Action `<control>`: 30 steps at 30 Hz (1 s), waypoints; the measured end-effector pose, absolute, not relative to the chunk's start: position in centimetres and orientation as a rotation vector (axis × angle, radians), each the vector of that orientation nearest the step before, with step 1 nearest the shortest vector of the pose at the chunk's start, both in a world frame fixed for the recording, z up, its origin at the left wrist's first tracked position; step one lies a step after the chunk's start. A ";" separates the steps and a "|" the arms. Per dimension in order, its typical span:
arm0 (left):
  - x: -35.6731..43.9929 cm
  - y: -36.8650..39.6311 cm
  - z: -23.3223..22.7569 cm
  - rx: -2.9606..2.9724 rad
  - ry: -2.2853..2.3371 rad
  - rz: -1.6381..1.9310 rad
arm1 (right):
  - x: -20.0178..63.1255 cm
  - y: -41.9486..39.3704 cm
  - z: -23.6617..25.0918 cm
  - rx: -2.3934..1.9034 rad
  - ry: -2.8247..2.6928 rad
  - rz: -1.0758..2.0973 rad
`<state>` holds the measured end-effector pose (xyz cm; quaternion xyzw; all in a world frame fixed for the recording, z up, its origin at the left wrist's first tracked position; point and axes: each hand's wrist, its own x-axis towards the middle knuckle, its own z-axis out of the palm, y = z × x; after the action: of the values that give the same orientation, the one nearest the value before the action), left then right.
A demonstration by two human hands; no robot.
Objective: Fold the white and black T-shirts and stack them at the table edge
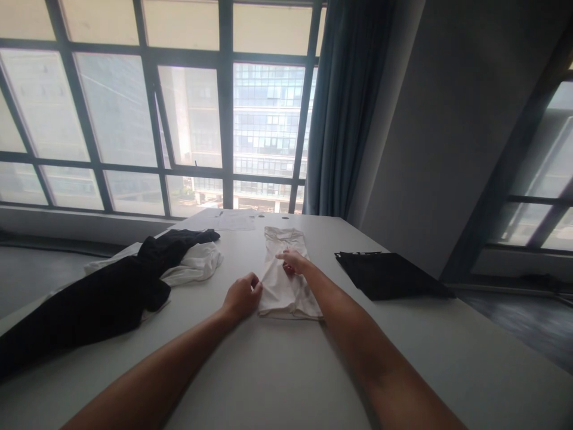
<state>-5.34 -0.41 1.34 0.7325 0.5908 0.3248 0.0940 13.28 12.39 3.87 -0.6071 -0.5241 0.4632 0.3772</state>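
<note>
A white T-shirt (284,298), folded into a narrow rectangle, lies flat on the table in front of me. At its left edge is my left hand (243,295), fingers curled in and closed against the cloth. My right hand (294,261) reaches over the upper middle of the shirt, thumb apart from its bent fingers, with no cloth visibly gripped. The right forearm covers part of the shirt's right side. Creases run across the fabric below that hand.
Black clothes (111,298) and white clothes (197,263) lie heaped on the left of the white table (268,370). A flat black folded stack (394,275) lies at right. Papers (230,220) rest at the far edge, before windows and a blue curtain (347,107).
</note>
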 end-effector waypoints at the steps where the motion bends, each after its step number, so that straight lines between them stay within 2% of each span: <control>1: -5.3 -0.5 1.4 2.179 1.759 0.958 | 13.1 12.3 3.9 -1.558 -1.341 1.179; 6: -5.3 -0.7 1.6 2.211 1.804 1.022 | 11.9 11.8 4.4 -1.442 -1.394 1.128; 9: -5.3 -1.2 1.6 2.392 1.625 1.086 | 11.8 11.6 4.5 -1.381 -1.429 1.150; 12: -5.0 -1.9 1.6 2.596 1.365 0.903 | 12.6 11.1 4.4 -1.487 -1.478 1.180; 16: -4.7 -2.5 1.9 2.624 1.309 0.743 | 13.8 10.0 4.6 -1.526 -1.524 1.226; 23: -5.2 -2.9 3.0 2.663 1.323 1.051 | 13.4 9.1 4.6 -1.124 -1.507 1.328; 26: -5.6 -3.2 3.5 2.792 1.337 1.023 | 13.2 9.0 4.5 -1.220 -1.488 1.408; 30: -5.8 -3.4 4.1 3.042 1.302 0.809 | 13.3 8.5 4.4 -1.465 -1.505 1.295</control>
<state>-5.79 -3.36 4.08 0.8852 0.3790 0.2354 -0.1320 13.26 8.51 4.42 -0.5602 -0.5757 0.4952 0.3309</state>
